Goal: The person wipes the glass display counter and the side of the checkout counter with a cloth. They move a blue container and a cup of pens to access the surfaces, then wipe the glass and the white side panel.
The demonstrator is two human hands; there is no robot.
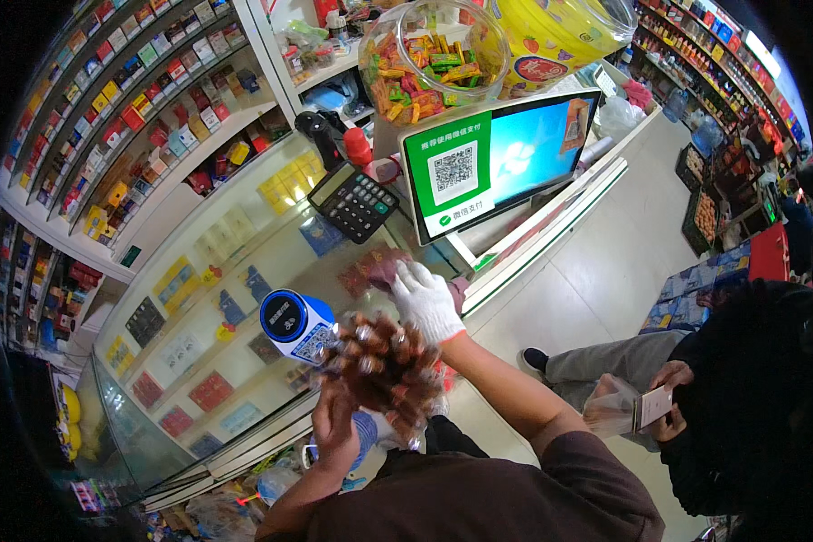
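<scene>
My left hand (334, 423), bare, holds a blurred brown bundle (383, 376) of many rounded pieces with shiny ends; what it is cannot be told. My right hand (420, 298), in a white knit glove, presses a dark red cloth (457, 291) on the glass top of a display counter (298, 271). The cloth sticks out on both sides of the glove. Left of the bundle stands a blue and white round payment device (284, 315) bearing a printed code. Beyond the right hand lies a black calculator (353, 202), beside a screen (501, 162).
Clear jars of wrapped sweets (433, 68) stand behind the screen. A black handheld scanner (322, 135) and a red-capped bottle (358, 148) are near the calculator. Packet shelves (129, 101) rise at the left. A person in dark clothes (738, 393) stands at the right, holding a phone.
</scene>
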